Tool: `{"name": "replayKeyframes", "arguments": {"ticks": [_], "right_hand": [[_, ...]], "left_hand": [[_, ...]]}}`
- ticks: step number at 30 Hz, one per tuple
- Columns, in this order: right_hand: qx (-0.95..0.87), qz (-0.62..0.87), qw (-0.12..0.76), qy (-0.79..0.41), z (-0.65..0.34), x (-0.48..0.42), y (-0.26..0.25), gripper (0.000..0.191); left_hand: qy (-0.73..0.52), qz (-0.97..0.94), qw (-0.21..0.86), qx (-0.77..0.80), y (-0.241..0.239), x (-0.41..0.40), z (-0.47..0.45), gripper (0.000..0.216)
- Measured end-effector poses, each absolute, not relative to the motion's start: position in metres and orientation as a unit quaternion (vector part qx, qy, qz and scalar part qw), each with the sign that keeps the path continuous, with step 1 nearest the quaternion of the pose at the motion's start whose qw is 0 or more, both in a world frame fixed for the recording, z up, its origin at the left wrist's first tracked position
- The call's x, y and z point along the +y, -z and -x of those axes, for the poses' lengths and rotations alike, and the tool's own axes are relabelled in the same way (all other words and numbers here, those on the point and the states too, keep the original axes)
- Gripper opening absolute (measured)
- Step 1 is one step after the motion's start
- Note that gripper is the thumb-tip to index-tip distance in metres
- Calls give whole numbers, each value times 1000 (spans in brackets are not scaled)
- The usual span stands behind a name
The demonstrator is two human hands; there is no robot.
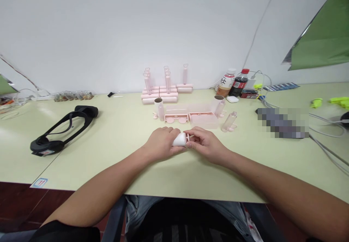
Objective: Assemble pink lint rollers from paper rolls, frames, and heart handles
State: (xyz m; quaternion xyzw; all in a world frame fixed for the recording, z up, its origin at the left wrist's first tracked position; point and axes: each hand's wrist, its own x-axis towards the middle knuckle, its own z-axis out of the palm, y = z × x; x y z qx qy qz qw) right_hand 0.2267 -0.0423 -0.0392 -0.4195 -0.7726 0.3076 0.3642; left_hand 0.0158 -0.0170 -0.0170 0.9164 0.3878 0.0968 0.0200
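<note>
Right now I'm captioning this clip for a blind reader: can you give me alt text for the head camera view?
Two bare hands meet at the middle of a pale green table: the left hand grips a small white roll while the right hand pinches its end. Behind them stand pink lint rollers, pink trays, two drink bottles and, at left, a black headset.

Little can be read here. A small sticker (40,182) at the counter's (114,169) front left edge carries red marks like "11". Behind the pink rollers, the beige drink bottle (226,82) bears large dark characters on its label, too small to make out. The dark cola bottle's (239,83) red label is unreadable.
</note>
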Motion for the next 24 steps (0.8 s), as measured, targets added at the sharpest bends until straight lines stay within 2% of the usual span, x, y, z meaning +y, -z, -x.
{"name": "replayKeyframes", "arguments": {"ticks": [12, 24], "right_hand": [[-768, 420, 371, -309, -227, -43, 39, 30], [-796, 400, 391, -231, -228, -42, 42, 30]], "left_hand": [[-109, -907, 26, 406, 18, -21, -18, 51], [-129, -894, 52, 426, 20, -22, -18, 55]]}}
